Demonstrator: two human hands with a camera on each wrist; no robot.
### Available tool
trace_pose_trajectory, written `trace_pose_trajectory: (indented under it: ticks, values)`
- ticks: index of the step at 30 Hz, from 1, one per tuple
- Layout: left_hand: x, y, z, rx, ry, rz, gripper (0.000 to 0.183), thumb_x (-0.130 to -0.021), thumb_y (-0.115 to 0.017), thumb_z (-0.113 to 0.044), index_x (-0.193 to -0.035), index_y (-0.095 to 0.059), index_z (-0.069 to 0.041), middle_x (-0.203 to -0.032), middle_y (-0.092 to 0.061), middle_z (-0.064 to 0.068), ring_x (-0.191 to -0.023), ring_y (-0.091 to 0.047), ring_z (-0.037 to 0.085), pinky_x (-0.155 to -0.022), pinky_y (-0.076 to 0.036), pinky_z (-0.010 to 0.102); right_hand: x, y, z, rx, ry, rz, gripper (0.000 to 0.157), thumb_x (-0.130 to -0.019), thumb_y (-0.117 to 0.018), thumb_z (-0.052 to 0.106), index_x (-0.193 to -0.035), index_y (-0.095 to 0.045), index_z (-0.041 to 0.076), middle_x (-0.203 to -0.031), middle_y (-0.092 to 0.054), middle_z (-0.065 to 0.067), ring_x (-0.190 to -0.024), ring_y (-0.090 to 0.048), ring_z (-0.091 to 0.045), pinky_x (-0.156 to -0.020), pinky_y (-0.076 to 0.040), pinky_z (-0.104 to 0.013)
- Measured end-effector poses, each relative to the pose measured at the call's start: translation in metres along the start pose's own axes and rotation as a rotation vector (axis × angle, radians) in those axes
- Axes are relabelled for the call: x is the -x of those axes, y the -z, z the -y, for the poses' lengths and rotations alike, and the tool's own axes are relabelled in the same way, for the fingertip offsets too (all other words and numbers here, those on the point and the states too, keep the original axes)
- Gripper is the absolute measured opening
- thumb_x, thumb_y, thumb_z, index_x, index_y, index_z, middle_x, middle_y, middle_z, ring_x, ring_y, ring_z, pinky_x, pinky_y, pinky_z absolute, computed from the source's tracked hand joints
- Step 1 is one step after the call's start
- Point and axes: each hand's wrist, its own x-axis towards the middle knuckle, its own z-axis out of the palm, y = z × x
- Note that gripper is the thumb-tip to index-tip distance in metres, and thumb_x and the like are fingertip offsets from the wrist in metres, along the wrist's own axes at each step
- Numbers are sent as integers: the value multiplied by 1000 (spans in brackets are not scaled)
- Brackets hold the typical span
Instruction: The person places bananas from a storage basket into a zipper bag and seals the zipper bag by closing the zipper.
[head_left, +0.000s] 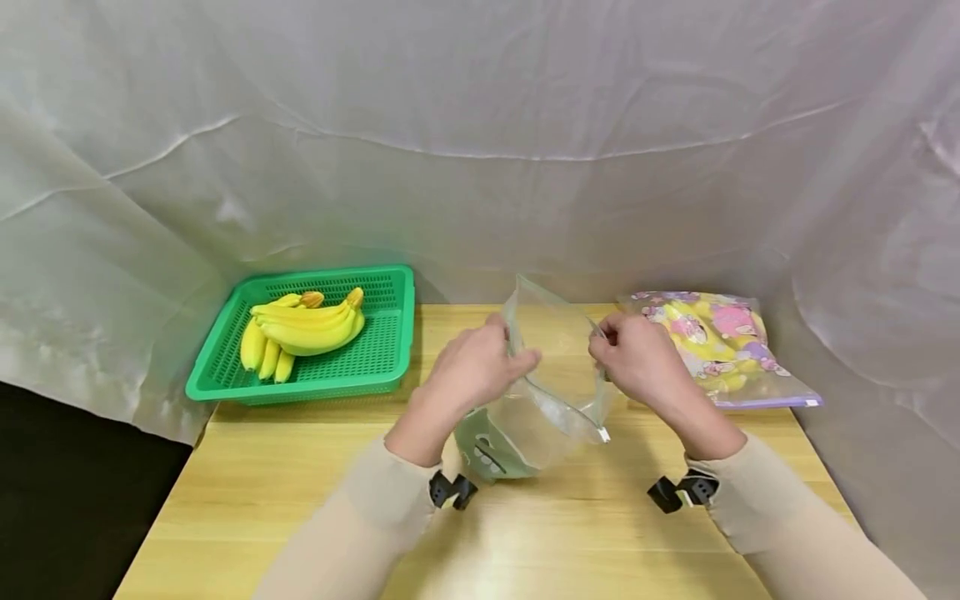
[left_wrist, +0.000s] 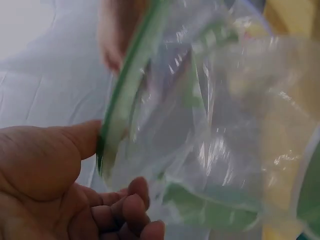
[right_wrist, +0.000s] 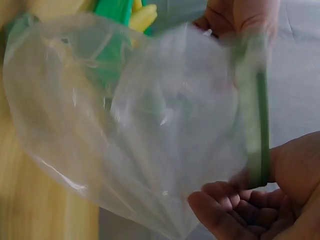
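A clear zip bag (head_left: pixel 491 446) with a green print on its lower part hangs between both hands over the table, its mouth spread apart. My left hand (head_left: pixel 472 362) pinches the left side of the mouth, the thumb against the green zip strip (left_wrist: pixel 122 85) in the left wrist view. On the opposite side, my right hand (head_left: pixel 645 354) grips the rim with thumb and curled fingers. A white slider (head_left: pixel 603 434) sits at the near corner of the mouth. Through the see-through film (right_wrist: pixel 165 115) nothing shows inside the bag.
To the left stands a green basket (head_left: pixel 386 333) holding yellow bananas (head_left: pixel 315 333). A printed zip bag with yellow contents (head_left: pixel 720 342) lies at the back right of the wooden table (head_left: pixel 555 550). Grey cloth (head_left: pixel 480 108) hangs behind and at the sides.
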Motion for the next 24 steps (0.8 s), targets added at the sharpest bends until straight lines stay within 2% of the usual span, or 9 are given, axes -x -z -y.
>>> trace_pose_trajectory:
  ticks: [3, 6, 8, 11, 14, 17, 18, 20, 24]
  values:
    - [4, -12, -3, -3, 6, 56, 70, -89, -65, -45, -139, -39, -3, -84, -64, 5, -62, -60, 19, -53, -47, 34, -2, -9, -1, -40, 0, -4, 20, -95, -49, 17, -91, -65, 7, -78, -72, -7, -61, -63, -16, -47, -44, -31]
    - [2, -24, 0, -52, 18, 40, 70, -90, -65, -34, -144, -34, -2, -88, -66, 7, -65, -60, 19, -57, -48, 35, -2, -17, -5, -7, -7, -21, 19, -96, -49, 19, -88, -62, 7, -72, -68, -7, -55, -58, -16, -45, -42, -30]
    - [0, -31, 4, -69, 26, 16, 69, -91, -65, -31, -145, -32, -1, -88, -65, 7, -66, -60, 18, -58, -47, 35, -1, -23, -8, 50, 9, -63, 19, -97, -50, 20, -87, -58, 6, -65, -61, -7, -49, -52, -17, -44, -39, -30]
    - [-3, -39, 11, -85, 41, -23, 65, -93, -61, -25, -143, -30, 1, -77, -64, 8, -59, -58, 19, -51, -46, 36, 1, -32, -14, 187, 71, -205, 20, -97, -55, 22, -85, -54, 6, -57, -52, -6, -44, -46, -20, -40, -35, -32]
    - [-4, -45, 17, -112, 52, -57, 58, -92, -58, -16, -139, -29, 3, -64, -58, 6, -50, -54, 19, -44, -42, 35, 2, -39, -22, 341, 177, -420, 18, -93, -58, 17, -79, -54, 6, -59, -51, -6, -50, -49, -27, -57, -44, -45]
    - [-4, -48, 22, -146, 65, -57, 58, -90, -54, -10, -140, -28, 3, -60, -56, 5, -48, -51, 19, -42, -41, 35, 3, -46, -26, 477, 315, -594, 21, -89, -54, 14, -69, -52, 8, -60, -48, -8, -56, -49, -32, -73, -43, -55]
    - [-4, -48, 22, -153, 68, -53, 58, -91, -54, -11, -141, -28, 3, -61, -56, 5, -49, -51, 19, -43, -41, 35, 3, -48, -25, 506, 360, -629, 22, -88, -52, 14, -67, -51, 8, -61, -47, -7, -58, -48, -32, -77, -42, -56]
    - [-4, -48, 23, -155, 73, -46, 61, -92, -54, -14, -144, -26, 2, -65, -57, 5, -52, -53, 19, -46, -42, 35, 4, -53, -23, 533, 448, -683, 23, -87, -49, 14, -64, -48, 9, -58, -43, -6, -55, -45, -30, -70, -43, -52]
    - [-4, -49, 21, -140, 45, -42, 68, -95, -52, -18, -151, -18, 2, -79, -61, 8, -58, -54, 19, -49, -43, 33, 8, -59, -15, 542, 532, -726, 26, -87, -47, 14, -62, -41, 9, -57, -31, -1, -51, -35, -25, -60, -38, -45]
